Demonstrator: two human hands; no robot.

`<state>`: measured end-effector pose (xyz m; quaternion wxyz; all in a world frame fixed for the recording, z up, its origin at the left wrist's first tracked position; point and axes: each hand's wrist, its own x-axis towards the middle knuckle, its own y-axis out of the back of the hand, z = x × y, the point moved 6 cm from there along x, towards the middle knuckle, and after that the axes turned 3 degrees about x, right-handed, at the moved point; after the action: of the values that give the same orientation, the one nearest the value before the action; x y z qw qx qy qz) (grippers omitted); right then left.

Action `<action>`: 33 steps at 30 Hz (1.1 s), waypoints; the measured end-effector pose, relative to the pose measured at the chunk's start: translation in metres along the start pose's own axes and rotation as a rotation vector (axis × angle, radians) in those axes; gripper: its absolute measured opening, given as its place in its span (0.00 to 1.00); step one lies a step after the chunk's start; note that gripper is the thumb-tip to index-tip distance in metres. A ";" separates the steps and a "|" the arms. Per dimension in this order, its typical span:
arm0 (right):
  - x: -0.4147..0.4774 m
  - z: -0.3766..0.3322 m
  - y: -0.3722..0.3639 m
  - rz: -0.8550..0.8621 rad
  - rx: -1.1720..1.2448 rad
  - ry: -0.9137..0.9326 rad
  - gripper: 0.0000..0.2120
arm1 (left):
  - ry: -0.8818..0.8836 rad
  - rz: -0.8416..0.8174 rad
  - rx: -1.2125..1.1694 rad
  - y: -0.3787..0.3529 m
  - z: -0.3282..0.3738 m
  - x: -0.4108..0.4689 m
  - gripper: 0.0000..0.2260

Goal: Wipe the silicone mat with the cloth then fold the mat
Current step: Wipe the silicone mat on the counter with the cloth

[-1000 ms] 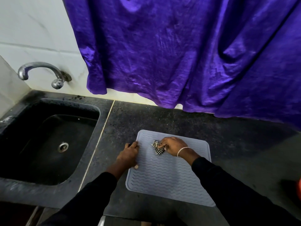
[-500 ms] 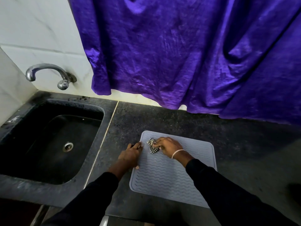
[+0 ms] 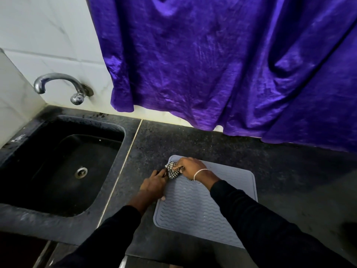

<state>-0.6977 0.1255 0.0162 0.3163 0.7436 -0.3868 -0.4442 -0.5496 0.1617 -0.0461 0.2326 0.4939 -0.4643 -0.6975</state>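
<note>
Your right hand (image 3: pixel 188 167) grips the checked cloth (image 3: pixel 172 169) at the far left corner of the grey silicone mat (image 3: pixel 195 209), which lies flat on the bench (image 3: pixel 289 180). Your left hand (image 3: pixel 154 185) presses open on the mat's left edge. The unwiped mat stretches right and toward you.

both arms reach forward in dark long sleeves, forearms converging. left hand (image 3: pixel 154 185) lies palm down, fingers pointing forward and lightly spread, thumb tip showing at its near right side. right hand (image 3: pixel 190 167) sits just ahead and right of it, knuckles up, fingers curled closed toward the left, pale bracelet on the wrist.
</note>
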 end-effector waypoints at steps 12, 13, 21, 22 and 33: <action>-0.013 0.018 -0.008 0.031 -0.113 -0.076 0.21 | 0.007 -0.003 -0.032 -0.002 -0.002 -0.001 0.49; -0.014 0.021 -0.008 0.037 -0.114 -0.084 0.21 | 0.007 -0.002 -0.039 -0.003 -0.003 -0.001 0.49; -0.021 0.008 -0.014 0.040 -0.042 -0.011 0.21 | 0.011 0.010 -0.061 -0.001 -0.001 -0.002 0.50; -0.020 0.004 -0.019 0.027 -0.034 -0.011 0.20 | 0.009 0.008 -0.072 0.000 -0.001 -0.003 0.50; -0.032 0.010 -0.035 0.033 -0.129 0.009 0.21 | 0.009 -0.021 -0.086 -0.004 -0.002 -0.002 0.50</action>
<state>-0.7062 0.1689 -0.0037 0.3726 0.7171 -0.3684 -0.4596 -0.5460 0.1643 -0.0483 0.2481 0.4915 -0.4275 -0.7170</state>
